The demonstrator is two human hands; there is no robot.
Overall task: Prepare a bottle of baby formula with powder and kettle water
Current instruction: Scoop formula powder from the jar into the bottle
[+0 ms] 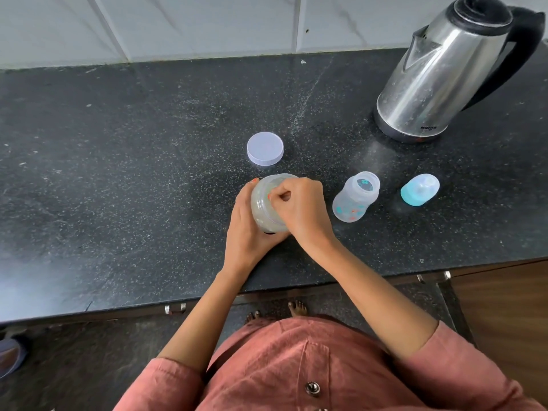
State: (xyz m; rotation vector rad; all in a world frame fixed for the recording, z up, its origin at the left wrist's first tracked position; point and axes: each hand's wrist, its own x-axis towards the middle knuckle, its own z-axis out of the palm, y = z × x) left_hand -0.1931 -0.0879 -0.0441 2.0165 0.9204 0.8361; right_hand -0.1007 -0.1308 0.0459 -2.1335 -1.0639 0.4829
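Counter (118, 173) left open; lid (264, 148) behind, bottle (355, 197), kettle (444, 72) crowd right.

Pretty much black and silver here, with little pops of teal

Countertop (118, 173) is black with pale speckles. The jar (264, 203) in the left hand (246, 229) is cloudy clear with off-white stuff inside, and there's orange-red polish on the nails. Past the hands sits a pale lilac lid (264, 148). Right of the right hand (299, 206) is a clear bottle (355, 197) with teal and orange prints, then a teal cap (419, 189). The kettle (439, 84) is shiny steel with black trim, the wall tiles (207, 25) are white with grey veins, and the shirt (296, 366) is a dusty terracotta.
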